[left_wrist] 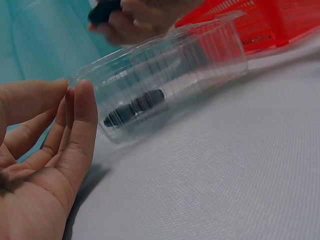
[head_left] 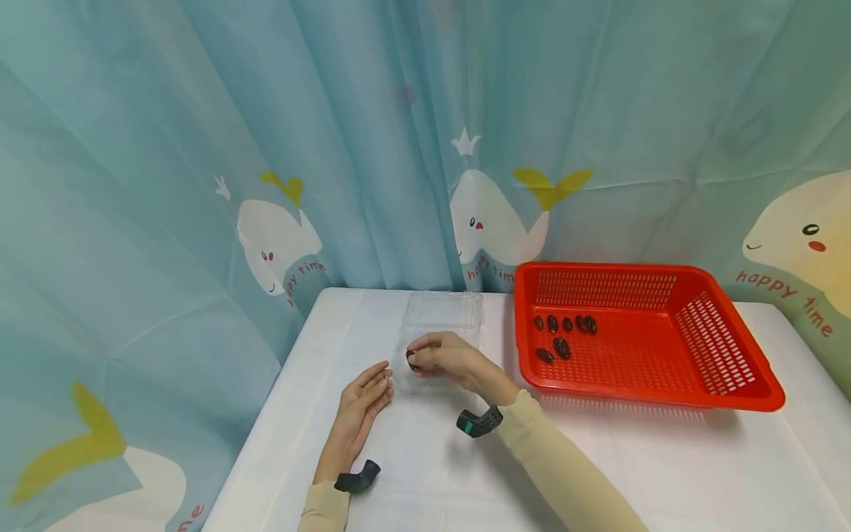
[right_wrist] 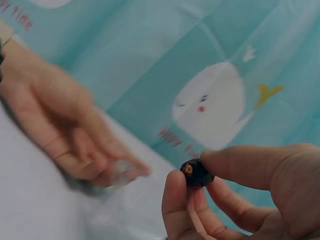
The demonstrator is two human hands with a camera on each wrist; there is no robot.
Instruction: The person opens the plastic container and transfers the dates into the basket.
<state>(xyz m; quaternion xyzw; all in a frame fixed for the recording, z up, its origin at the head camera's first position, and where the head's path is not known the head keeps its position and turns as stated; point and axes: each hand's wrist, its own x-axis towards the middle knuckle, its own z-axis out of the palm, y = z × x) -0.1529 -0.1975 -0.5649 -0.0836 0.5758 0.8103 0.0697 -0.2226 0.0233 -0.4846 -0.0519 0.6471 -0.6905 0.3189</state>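
Note:
My right hand pinches a dark, wrinkled date between thumb and fingertips, above a clear plastic box. In the right wrist view the date's pale stem end shows. My left hand is at the box's near left side, its thumb and finger pinching the rim at a corner. Seen from the left wrist, the clear box stands on the cloth with dark dates lying end to end along its bottom. The box's lid lies folded back toward the curtain.
A red plastic basket stands on the white-covered table, right of the box. Several dates lie in its left part. Behind the table hangs a blue-green curtain printed with whales.

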